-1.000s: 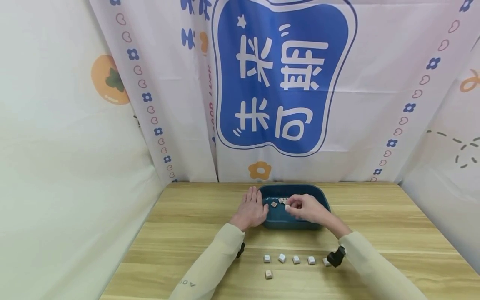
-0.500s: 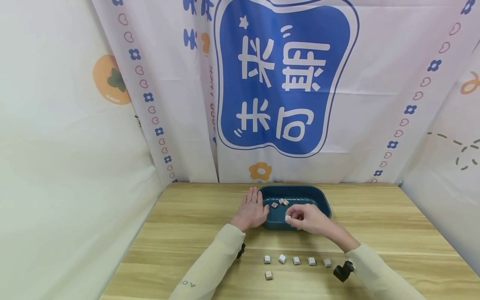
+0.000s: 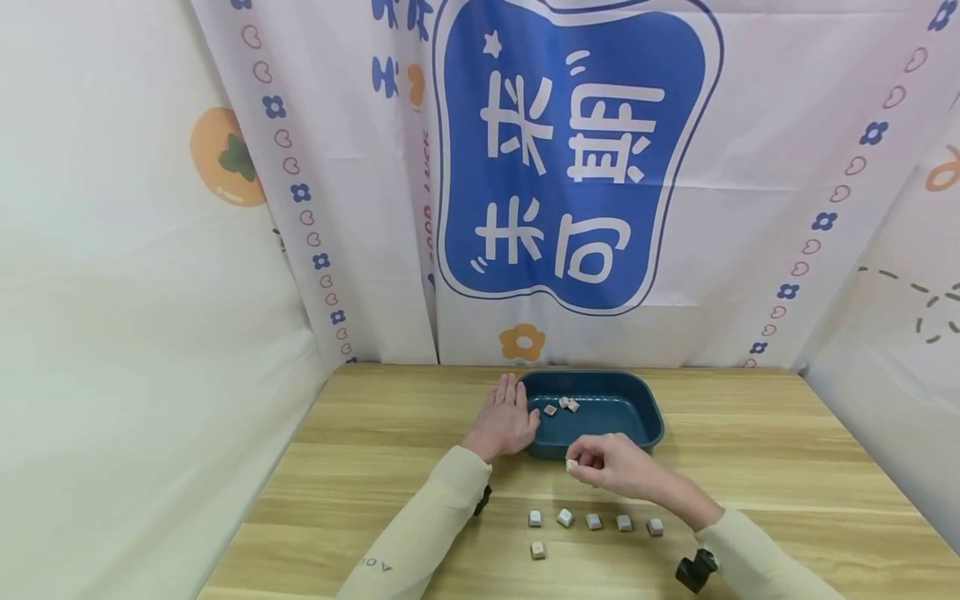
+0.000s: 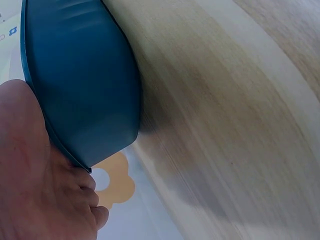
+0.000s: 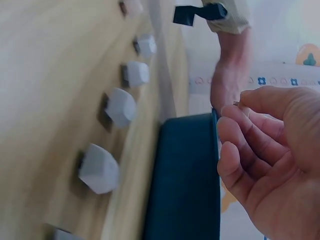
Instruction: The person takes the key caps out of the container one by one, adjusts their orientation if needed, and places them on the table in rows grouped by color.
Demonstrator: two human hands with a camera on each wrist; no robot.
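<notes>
Where the tray (image 3: 603, 417) stands, three keycaps (image 3: 564, 402) inside

In the head view, I count two hands: one left hand (image 3: 504, 418) and one right hand (image 3: 618, 467). There is one blue-green tub (image 3: 611, 417), a bit below the middle. Three small key caps (image 3: 565, 402) are in the tub, and one pinched key cap (image 3: 572, 465) is in the right hand. Lower down are five white key caps (image 3: 594, 522) in a row and one cream key cap (image 3: 537, 550) under them. That makes ten caps, on or above one table (image 3: 360, 500).
</notes>
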